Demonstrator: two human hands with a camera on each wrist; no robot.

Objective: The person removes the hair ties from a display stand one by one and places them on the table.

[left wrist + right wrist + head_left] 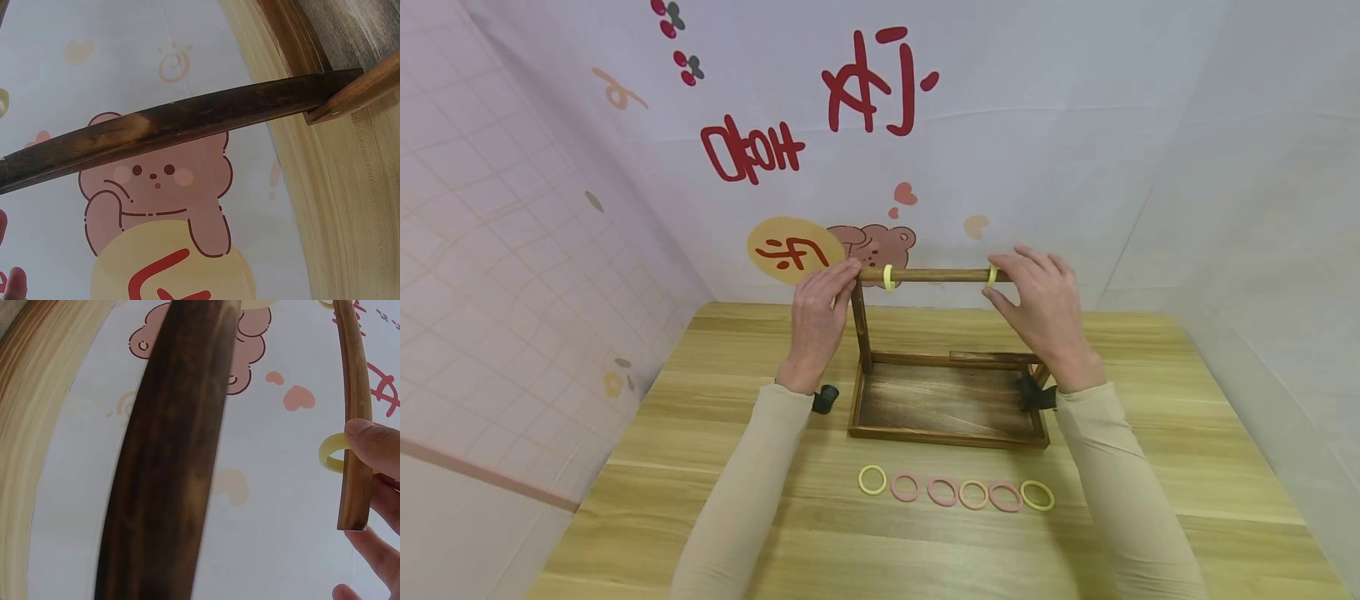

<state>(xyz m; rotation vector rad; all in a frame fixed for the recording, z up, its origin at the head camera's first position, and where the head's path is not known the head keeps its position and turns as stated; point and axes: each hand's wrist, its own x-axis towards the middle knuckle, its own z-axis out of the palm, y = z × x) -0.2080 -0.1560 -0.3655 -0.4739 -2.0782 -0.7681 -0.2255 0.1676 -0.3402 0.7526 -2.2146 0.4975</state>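
Observation:
A dark wooden rack stands on the table, with a horizontal bar (936,275) along its top, an upright post (861,325) at the left and a shallow tray base (947,439). My left hand (820,312) holds the bar's left end, thumb lower than the fingers; in the left wrist view only fingertips (15,284) show at the edge. My right hand (1041,296) pinches a yellow ring (331,453) that hangs around the bar near its right end, the thumb lying over the bar. Another yellow ring (889,277) encircles the bar near the left post.
In front of the rack, several loose rings lie in a row on the wood-grain table (715,492): yellow, pink and an orange ring (973,495) among them. Behind the table hangs a white printed backdrop (1037,125). Black wrist devices (825,398) sit by both wrists.

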